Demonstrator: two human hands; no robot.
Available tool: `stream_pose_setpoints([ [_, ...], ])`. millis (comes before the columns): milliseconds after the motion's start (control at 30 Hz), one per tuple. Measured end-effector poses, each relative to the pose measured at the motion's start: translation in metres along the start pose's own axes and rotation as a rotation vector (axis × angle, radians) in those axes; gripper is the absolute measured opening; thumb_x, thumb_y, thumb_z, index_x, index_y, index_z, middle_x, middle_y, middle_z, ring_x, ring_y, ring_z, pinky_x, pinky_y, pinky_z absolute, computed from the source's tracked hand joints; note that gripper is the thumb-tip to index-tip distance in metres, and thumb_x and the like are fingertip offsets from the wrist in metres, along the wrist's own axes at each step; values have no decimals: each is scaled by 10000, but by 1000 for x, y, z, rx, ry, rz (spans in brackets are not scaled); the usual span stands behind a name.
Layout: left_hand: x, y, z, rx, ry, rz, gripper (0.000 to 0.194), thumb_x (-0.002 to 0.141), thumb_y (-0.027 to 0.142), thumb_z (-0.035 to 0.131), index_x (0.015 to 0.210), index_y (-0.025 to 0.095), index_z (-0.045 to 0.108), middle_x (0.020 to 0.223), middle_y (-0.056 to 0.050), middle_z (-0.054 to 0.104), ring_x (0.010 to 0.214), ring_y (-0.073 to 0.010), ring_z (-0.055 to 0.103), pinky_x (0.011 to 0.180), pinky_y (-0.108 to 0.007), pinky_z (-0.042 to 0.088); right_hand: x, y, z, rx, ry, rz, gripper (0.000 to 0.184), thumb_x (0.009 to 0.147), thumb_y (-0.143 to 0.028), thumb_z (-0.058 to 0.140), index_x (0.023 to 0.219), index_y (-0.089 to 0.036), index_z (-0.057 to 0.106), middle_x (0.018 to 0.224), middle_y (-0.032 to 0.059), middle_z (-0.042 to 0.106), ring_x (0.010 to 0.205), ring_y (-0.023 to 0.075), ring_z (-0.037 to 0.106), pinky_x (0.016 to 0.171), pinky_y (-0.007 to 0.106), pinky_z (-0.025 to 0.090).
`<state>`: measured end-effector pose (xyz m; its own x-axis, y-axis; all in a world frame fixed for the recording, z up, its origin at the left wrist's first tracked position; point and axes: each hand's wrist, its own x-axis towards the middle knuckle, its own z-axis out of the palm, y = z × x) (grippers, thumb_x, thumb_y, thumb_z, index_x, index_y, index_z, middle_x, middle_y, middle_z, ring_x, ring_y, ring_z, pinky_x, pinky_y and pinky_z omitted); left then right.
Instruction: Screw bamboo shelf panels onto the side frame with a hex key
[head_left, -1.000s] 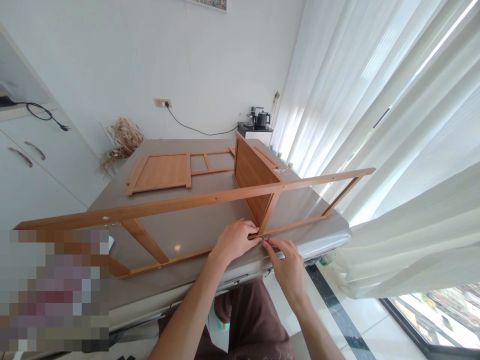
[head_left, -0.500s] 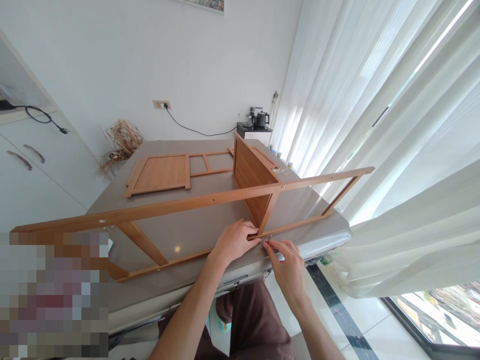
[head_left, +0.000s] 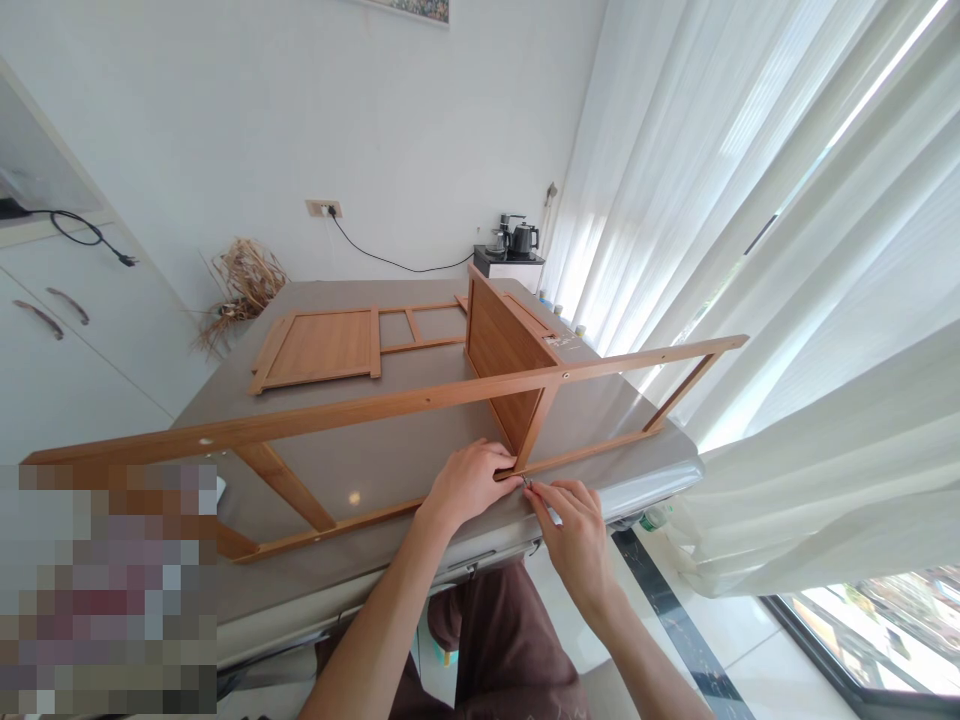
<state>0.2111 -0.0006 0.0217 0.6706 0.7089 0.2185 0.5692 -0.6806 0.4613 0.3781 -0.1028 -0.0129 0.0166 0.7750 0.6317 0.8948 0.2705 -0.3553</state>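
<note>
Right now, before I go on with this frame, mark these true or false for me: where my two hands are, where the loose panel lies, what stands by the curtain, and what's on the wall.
1. The left hand rests on the wooden frame at its lower rail. True.
2. The right hand is flat on the table, away from the frame. False: its fingers pinch a small metal tool against the rail joint.
3. A flat panel lies farther back on the table. True.
4. A kettle stands on the floor. False: it sits on a small white stand.

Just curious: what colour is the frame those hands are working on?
Warm honey-brown wood, the long ladder-like wooden frame; the head view shows it.
</note>
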Motion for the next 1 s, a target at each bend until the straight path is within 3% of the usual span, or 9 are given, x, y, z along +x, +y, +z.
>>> stream_pose_setpoints([
  [200,0,0,0,3,4,4,205,911,432,600,932,272,727,1059,26,719,980,-188,623,801,-288,474,-3,4,8,76,84,87,87,938,-260,636,954,-232,717,839,17,716,824,191,605,793,350,405],
  [567,1,0,0,7,-5,-3,217,916,436,593,943,271,732,1074,20,718,987,-189,622,799,-292,477,-11,2,20,24,225,163,123,931,-334,649,907,-250,735,840,17,721,859,201,620,855,381,376],
  [767,1,0,0,5,-9,-8,224,918,437,590,953,267,732,1071,14,719,1002,-194,620,813,-298,480,-11,-3,11,-103,145,41,92,953,-253,621,977,-250,710,802,-7,738,898,213,609,885,401,320],
  [1000,1,1,-1,-4,-11,-12,226,917,437,592,973,267,730,1075,12,718,991,-193,627,797,-298,480,-4,-5,1,-126,49,3,127,970,-254,587,982,-261,713,792,9,729,907,216,614,870,395,313],
])
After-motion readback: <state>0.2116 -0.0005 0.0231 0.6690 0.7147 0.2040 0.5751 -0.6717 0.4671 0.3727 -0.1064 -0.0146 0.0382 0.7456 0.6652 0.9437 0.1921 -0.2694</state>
